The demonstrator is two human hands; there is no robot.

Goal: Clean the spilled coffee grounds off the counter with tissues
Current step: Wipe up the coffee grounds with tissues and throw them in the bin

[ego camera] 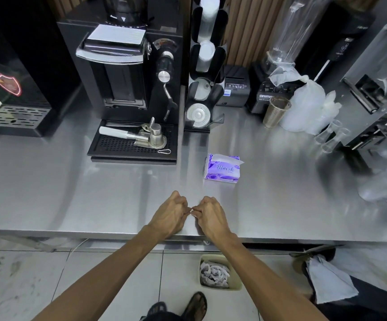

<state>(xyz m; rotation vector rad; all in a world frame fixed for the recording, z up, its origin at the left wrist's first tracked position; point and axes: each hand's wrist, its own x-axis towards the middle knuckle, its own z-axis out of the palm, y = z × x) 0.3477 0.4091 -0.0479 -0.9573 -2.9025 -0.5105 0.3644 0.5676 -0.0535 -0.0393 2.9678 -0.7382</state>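
A purple tissue pack (222, 168) lies on the steel counter (72, 193), a white tissue sticking out of its top. My left hand (170, 213) and my right hand (210, 214) hover side by side over the counter's front edge, below the pack. Both have their fingers curled in, knuckles up, fingertips almost meeting between them. I see nothing held in either hand. No coffee grounds show on the counter surface near the hands. On the floor under the counter edge stands a small bin (219, 273) with several crumpled used tissues.
A black coffee machine (127, 72) with a drip tray (134, 144) holding a portafilter stands at the back. A cup and lid dispenser (205, 66), a receipt printer (235, 88), a blender (273, 89), a metal cup (276, 111) and bagged plastic cups (308, 107) line the back right.
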